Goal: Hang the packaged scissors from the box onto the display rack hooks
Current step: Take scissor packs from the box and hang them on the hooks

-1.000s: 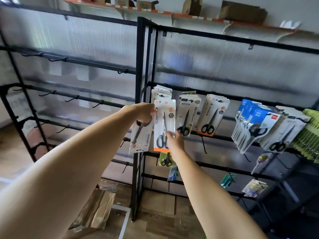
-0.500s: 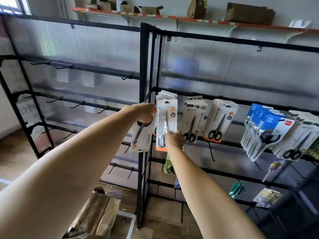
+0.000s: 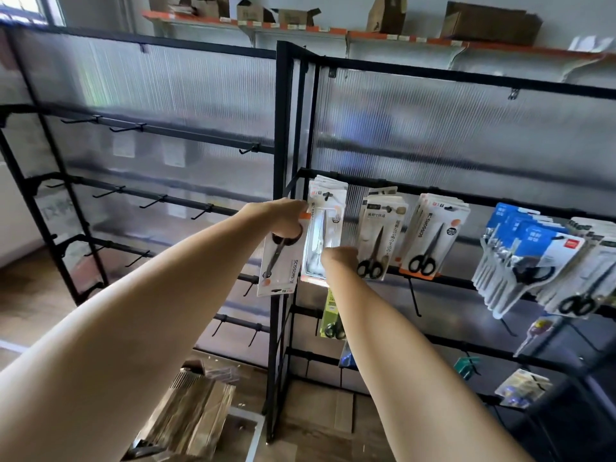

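Note:
My left hand (image 3: 283,218) grips a packaged pair of scissors (image 3: 278,268) upside down, its hang hole at the bottom, left of the rack's corner post. My right hand (image 3: 340,256) pinches the lower part of another scissors pack (image 3: 321,228), whose top hole sits over a hook (image 3: 328,195) on the black display rack (image 3: 433,191), in front of a stack of like packs. Two more hooks to the right carry stacks of black-handled scissors packs (image 3: 430,238).
Blue and white packs (image 3: 530,258) hang further right. Bare hooks (image 3: 150,203) line the left rack section. A cardboard box (image 3: 190,418) stands on the wooden floor below left. A green pack (image 3: 330,315) hangs on the lower rail. Boxes sit on a high shelf (image 3: 366,33).
My right hand has lifted the pack up and back, and its hole now sits over the hook. My left hand kept its pack. The camera has tilted slightly.

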The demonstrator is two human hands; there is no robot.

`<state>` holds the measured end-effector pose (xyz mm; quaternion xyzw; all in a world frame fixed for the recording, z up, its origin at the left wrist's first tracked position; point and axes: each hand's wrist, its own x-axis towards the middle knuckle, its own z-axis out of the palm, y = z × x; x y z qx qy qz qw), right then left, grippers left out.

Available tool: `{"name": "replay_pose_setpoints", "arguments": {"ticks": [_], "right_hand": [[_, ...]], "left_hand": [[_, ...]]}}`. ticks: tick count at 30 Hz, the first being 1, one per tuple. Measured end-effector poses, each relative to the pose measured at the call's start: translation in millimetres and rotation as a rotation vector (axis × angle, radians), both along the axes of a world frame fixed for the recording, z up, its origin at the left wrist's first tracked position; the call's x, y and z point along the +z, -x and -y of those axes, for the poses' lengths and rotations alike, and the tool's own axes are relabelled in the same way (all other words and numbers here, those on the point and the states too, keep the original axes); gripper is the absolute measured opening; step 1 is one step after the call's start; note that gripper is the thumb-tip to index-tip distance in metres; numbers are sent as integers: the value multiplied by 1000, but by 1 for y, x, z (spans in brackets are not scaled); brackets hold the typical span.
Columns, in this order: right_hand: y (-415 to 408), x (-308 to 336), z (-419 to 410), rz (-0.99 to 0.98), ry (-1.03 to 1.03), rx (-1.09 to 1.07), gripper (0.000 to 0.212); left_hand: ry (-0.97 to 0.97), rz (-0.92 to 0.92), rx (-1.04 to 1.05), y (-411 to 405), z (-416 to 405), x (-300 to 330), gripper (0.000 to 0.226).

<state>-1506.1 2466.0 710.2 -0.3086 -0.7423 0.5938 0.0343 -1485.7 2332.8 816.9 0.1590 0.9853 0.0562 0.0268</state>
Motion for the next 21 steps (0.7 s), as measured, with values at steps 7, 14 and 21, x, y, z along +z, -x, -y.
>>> {"name": "replay_pose_setpoints", "arguments": {"ticks": [7, 14, 21], "right_hand": [[-6, -25, -3, 130, -236, 119, 52], [-47, -41, -2, 177, -164, 498, 49], [-68, -61, -16, 237, -313, 616, 50]], "left_hand": [[36, 39, -28, -8, 5, -1, 40], [-10, 68, -45, -17, 2, -5, 63], [-109, 81, -103, -23, -14, -16, 49]]}}
